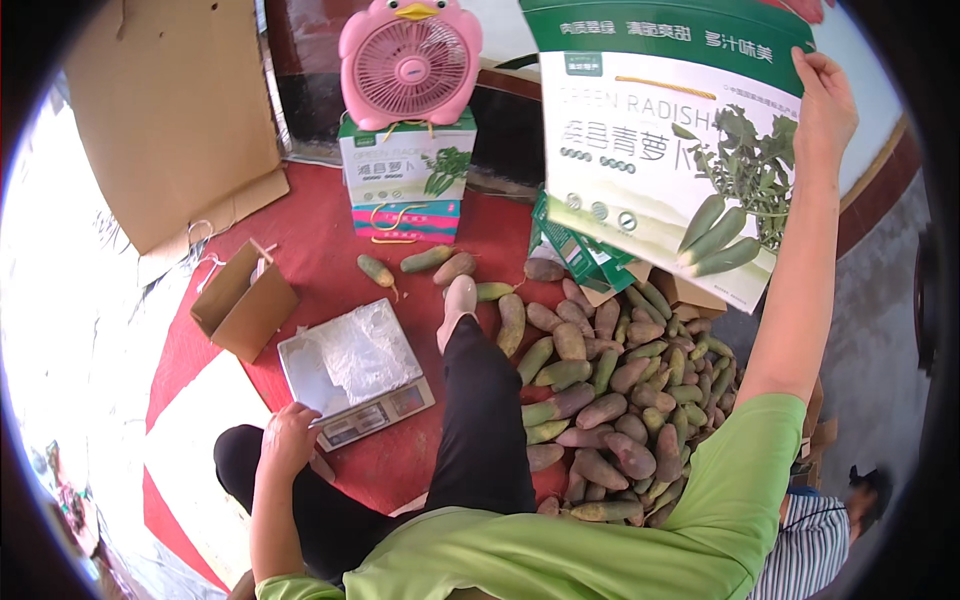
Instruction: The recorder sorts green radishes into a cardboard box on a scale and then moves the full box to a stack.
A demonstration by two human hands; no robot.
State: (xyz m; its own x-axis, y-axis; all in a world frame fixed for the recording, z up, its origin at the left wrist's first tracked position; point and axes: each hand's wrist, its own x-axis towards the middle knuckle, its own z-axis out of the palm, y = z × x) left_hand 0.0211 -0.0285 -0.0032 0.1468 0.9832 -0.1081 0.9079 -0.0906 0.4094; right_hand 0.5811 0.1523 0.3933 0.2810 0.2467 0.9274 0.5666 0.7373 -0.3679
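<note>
High on the right, my right hand (828, 85) pinches the edge of a large green-and-white printed carton (610, 190), which looks folded flat. It shows pictures of green radishes and has a yellow cord handle. My left hand (289, 440) is low on the left beside the digital scale (345, 425). Its fingers are closed, with a thin dark tip showing at them; what it is I cannot make out. Crumpled clear plastic (372, 355) covers the scale's pan. A big pile of green and purplish radishes (632, 455) lies to the right of my leg.
A pink fan (412, 70) stands on stacked gift boxes (400, 165). Several loose radishes (428, 259) lie nearby on the red mat (310, 225). A small open brown box (250, 310) is left of the scale. Large cardboard (175, 110) leans behind. Another person's striped clothing (800, 550) shows lower right.
</note>
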